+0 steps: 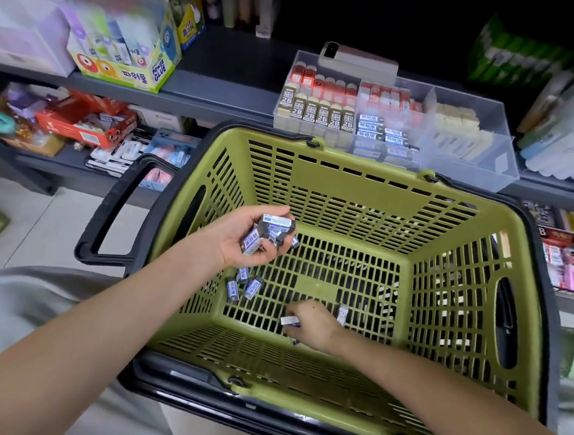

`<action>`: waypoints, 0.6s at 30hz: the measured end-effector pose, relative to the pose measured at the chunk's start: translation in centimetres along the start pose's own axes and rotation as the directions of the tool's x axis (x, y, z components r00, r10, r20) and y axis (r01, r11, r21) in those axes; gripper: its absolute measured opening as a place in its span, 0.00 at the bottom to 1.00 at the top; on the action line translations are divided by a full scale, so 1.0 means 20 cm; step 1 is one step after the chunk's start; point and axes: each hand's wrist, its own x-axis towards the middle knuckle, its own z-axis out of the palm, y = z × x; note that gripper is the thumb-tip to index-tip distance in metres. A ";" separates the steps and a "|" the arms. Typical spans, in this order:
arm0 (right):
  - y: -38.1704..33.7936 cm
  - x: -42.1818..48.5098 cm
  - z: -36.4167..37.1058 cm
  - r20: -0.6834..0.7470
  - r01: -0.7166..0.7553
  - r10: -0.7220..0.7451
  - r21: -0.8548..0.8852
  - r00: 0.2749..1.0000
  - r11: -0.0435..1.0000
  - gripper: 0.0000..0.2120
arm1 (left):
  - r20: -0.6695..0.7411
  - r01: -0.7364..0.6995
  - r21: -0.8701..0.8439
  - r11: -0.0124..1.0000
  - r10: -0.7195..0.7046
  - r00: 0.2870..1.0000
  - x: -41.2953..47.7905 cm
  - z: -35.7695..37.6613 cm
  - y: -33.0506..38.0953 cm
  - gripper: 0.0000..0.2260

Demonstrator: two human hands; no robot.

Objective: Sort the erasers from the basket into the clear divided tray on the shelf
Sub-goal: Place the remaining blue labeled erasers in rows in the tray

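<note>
Three loose erasers [244, 284] in blue sleeves lie close together on the floor of the basket [466, 231], near its left wall. Their long axes run roughly away from me, each tilted a little. A fourth eraser [342, 313] lies apart from them, just to the right of my right hand [310, 322], and also points away from me. My right hand is down on the basket floor with its fingers curled round one eraser [289, 320], whose pale end sticks out to the left. So the group of three lies to the left of that hand and a little further from me, with bare grid between. My left hand [243, 236] hangs directly above the three, palm up, fingers closed round a handful of erasers [271, 229] that looks about as much as it can hold. I judge that the right hand, low already and carrying only one, is the better one to sweep left for the three, though the single piece beside it is nearer. Beyond the far rim of the basket the clear divided tray [474, 136] stands on the shelf [219, 98]. A stack of the same blue-sleeved erasers [384, 135] lies in its middle front compartment.
</note>
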 end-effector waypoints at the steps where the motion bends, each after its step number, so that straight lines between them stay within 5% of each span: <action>1: 0.00 0.00 -0.02 0.006 -0.025 0.025 0.075 1.000 0.997 0.09 | -0.029 0.009 0.031 0.999 -0.008 1.000 0.00 0.00 0.00 0.07; 5: -0.03 -0.07 -0.19 0.027 -0.132 0.139 0.539 0.990 0.832 0.06 | -0.137 0.052 0.163 0.985 -0.029 0.990 0.00 -0.01 -0.02 0.10; 8: -0.09 -0.15 -0.41 -0.106 -0.018 0.176 0.809 0.979 0.588 0.04 | -0.160 0.094 0.222 0.971 -0.059 0.985 0.00 0.00 -0.01 0.08; 13: -0.22 -0.22 -0.72 -0.510 0.331 0.200 0.762 0.837 0.557 0.10 | -0.090 0.081 0.375 0.923 -0.051 0.995 0.01 0.12 -0.01 0.16; 18: -0.30 -0.23 -0.83 -0.638 0.394 0.221 0.672 0.737 0.627 0.07 | 0.073 0.006 0.375 0.927 -0.036 0.997 -0.01 0.28 0.04 0.09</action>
